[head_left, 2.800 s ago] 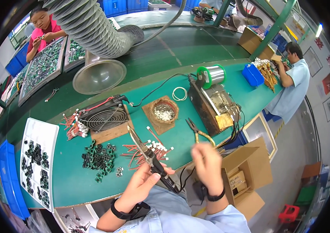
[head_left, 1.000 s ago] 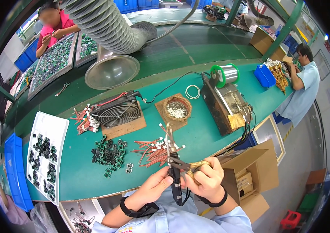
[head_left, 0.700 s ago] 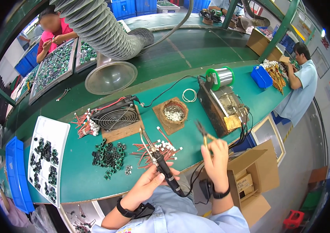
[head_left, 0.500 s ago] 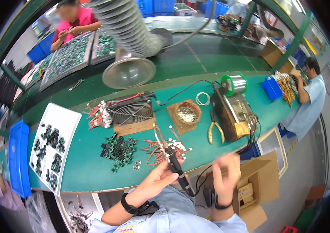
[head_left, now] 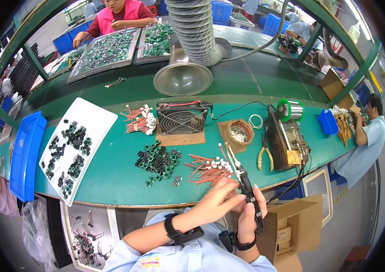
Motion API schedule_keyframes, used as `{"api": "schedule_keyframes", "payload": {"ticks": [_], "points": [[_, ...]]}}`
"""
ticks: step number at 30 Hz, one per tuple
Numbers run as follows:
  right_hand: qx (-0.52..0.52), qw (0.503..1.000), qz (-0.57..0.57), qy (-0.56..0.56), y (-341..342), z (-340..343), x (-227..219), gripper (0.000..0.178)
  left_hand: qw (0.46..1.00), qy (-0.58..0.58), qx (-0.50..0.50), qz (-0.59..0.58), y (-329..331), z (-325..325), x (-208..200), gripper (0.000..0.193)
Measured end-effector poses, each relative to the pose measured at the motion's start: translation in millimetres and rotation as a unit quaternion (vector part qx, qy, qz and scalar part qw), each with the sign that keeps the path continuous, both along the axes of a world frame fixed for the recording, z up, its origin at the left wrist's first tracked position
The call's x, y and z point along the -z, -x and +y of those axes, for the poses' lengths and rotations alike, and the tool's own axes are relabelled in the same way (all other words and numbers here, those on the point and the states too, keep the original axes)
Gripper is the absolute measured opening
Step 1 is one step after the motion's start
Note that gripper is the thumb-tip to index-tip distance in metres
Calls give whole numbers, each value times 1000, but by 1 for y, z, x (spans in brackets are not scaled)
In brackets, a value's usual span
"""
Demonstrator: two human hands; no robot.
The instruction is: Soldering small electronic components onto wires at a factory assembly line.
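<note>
A soldering iron with a black handle slants over the front edge of the green bench, its metal tip pointing up toward the round solder pot. My right hand wraps the handle from below, thumb and fingers on either side. From the left, my left hand has its bent fingers on the same handle; their tips are partly hidden. Just beyond the hands lies a bunch of red and black wires with white connectors. Left of the wires is a heap of small green and black circuit parts.
A white tray of small parts and a blue bin stand left. Behind are a fan, a solder pot, pliers, a solder spool and an extraction hood. A cardboard box sits lower right. Co-workers sit around.
The soldering iron has moved right. My right hand, blurred and apart from it before, now grips its handle, and my left hand has shifted right along with the iron. The view has also shifted.
</note>
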State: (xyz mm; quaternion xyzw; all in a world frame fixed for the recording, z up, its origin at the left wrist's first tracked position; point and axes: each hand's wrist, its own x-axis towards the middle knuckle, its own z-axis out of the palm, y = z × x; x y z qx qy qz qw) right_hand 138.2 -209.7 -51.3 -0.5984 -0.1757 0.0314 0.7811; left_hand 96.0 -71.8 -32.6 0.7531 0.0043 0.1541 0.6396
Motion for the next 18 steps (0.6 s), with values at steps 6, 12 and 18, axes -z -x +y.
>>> {"api": "schedule_keyframes", "payload": {"ticks": [6,12,18], "points": [[61,973,-87,204,-53,15,-8,41,920,-348,-175,40,62,55,-4,34],[107,958,-134,228,-40,34,-6,31,836,-501,-215,62,76,75,9,34],[41,982,-94,160,0,54,-11,25,880,-436,-182,37,78,92,17,34]]}}
